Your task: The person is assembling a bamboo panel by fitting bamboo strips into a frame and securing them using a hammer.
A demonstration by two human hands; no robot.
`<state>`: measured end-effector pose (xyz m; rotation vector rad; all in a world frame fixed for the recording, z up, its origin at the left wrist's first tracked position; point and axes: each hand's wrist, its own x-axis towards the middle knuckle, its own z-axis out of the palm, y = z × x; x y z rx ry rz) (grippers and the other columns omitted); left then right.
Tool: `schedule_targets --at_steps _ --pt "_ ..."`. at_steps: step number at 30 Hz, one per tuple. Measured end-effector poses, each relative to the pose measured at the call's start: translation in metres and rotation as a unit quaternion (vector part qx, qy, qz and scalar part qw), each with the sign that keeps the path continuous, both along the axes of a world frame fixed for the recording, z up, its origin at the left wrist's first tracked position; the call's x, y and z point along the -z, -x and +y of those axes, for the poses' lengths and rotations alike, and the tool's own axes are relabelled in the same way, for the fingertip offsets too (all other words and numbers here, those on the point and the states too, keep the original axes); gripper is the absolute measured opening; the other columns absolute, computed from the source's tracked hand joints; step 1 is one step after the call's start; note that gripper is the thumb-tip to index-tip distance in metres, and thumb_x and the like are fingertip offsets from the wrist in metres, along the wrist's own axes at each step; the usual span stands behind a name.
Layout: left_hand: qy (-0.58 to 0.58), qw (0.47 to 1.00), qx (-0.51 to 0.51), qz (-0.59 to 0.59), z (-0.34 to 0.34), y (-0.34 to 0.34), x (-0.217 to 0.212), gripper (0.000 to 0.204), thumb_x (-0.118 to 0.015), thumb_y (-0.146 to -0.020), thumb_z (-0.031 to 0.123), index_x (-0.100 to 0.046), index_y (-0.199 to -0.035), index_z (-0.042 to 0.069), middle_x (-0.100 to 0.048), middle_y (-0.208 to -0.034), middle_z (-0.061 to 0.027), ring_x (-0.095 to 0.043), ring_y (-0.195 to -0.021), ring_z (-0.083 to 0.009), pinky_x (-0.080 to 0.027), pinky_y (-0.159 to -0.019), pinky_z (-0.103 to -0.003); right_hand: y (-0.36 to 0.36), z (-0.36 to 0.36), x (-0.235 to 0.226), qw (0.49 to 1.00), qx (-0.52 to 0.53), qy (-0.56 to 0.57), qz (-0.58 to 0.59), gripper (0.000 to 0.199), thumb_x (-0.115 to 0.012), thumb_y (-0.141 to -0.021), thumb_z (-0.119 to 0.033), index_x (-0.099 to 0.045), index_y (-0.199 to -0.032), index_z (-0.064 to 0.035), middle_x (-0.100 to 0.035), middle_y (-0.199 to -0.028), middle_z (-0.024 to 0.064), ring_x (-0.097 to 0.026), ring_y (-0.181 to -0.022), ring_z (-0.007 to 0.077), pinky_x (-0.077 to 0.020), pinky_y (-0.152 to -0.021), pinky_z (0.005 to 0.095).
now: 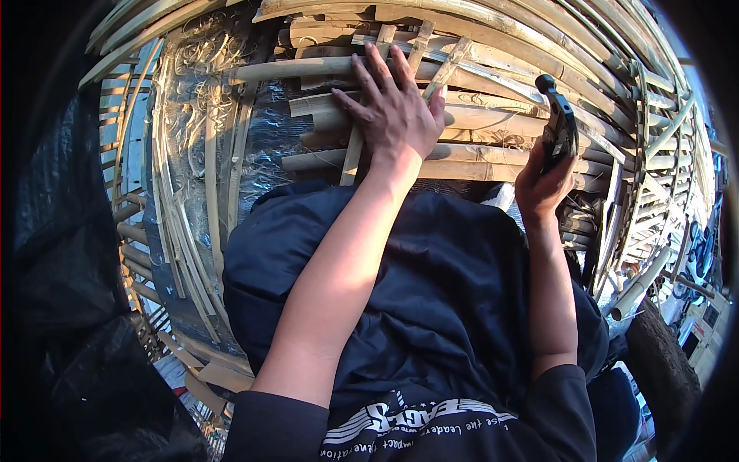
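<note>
My left hand [396, 115] lies flat on a row of split bamboo pieces [485, 119], its fingers spread. Its fingertips are beside short bamboo strips [419, 48] that cross the row. A long bamboo piece [292, 71] reaches out to the left of that hand. My right hand [543, 185] is wrapped round a black hammer [562, 131], raised over the right part of the row. The hammer's rounded face points up and to the left. Most of its handle is hidden by my fingers.
Thin bamboo strips [181, 231] and curled shavings [200, 85] lie on a shiny dark sheet at the left. Long bamboo poles [539, 31] curve across the top. A bamboo lattice [662, 154] stands at the right, above a thick dark log [662, 346]. Black plastic [61, 269] hangs at the far left.
</note>
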<state>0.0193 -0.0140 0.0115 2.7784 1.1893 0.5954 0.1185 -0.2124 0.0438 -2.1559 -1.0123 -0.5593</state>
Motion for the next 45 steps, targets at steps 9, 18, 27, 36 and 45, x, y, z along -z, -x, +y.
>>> schedule_targets --at_steps 9,18,27,36,45 --pt "-0.005 1.000 -0.005 -0.002 0.001 0.001 0.003 0.083 -0.051 -0.098 0.056 -0.036 -0.158 0.001 -0.027 -0.164 -0.0287 -0.031 -0.148 -0.0492 -0.028 -0.109 -0.079 0.008 0.006 -0.019 0.995 -0.025 0.066 -0.064 0.039 -0.069 -0.098 -0.013 -0.053 -0.130 0.0028 -0.072 -0.092 0.0210 -0.071 -0.073 0.0393 -0.0563 -0.064 0.0447" --pt "-0.005 1.000 0.000 -0.005 0.000 -0.001 0.005 0.083 -0.054 -0.097 0.055 -0.036 -0.157 0.000 -0.028 -0.163 -0.0295 -0.032 -0.148 -0.0498 -0.030 -0.108 -0.079 -0.003 -0.001 0.002 0.991 -0.100 0.030 -0.078 0.046 -0.074 -0.090 -0.010 -0.051 -0.129 0.0002 -0.068 -0.094 0.0227 -0.070 -0.075 0.0403 -0.0565 -0.064 0.0443" --pt "-0.006 1.000 -0.001 -0.001 -0.001 -0.001 0.003 0.084 -0.054 -0.095 0.056 -0.037 -0.157 0.000 -0.027 -0.163 -0.0290 -0.031 -0.148 -0.0497 -0.030 -0.108 -0.079 0.002 -0.006 -0.007 0.993 -0.064 -0.010 -0.099 0.037 -0.071 -0.096 -0.012 -0.053 -0.123 0.0037 -0.071 -0.095 0.0186 -0.072 -0.075 0.0341 -0.0568 -0.065 0.0417" --pt "-0.012 1.000 -0.002 0.000 0.001 0.000 0.002 0.081 -0.053 -0.097 0.056 -0.040 -0.156 0.001 -0.030 -0.162 -0.0299 -0.032 -0.148 -0.0493 -0.030 -0.109 -0.077 0.017 0.010 -0.031 0.999 -0.034 0.008 0.002 0.023 -0.066 -0.099 -0.011 -0.057 -0.118 0.0000 -0.069 -0.086 0.0198 -0.069 -0.073 0.0403 -0.0554 -0.064 0.0424" --pt "-0.014 1.000 0.002 0.004 0.001 0.002 0.004 0.084 -0.052 -0.097 0.057 -0.036 -0.158 0.001 -0.028 -0.162 -0.0305 -0.032 -0.148 -0.0497 -0.030 -0.108 -0.079 0.011 0.014 -0.023 0.999 -0.009 0.036 0.027 0.034 -0.069 -0.097 -0.011 -0.053 -0.123 0.0037 -0.069 -0.083 0.0212 -0.070 -0.072 0.0427 -0.0550 -0.063 0.0480"
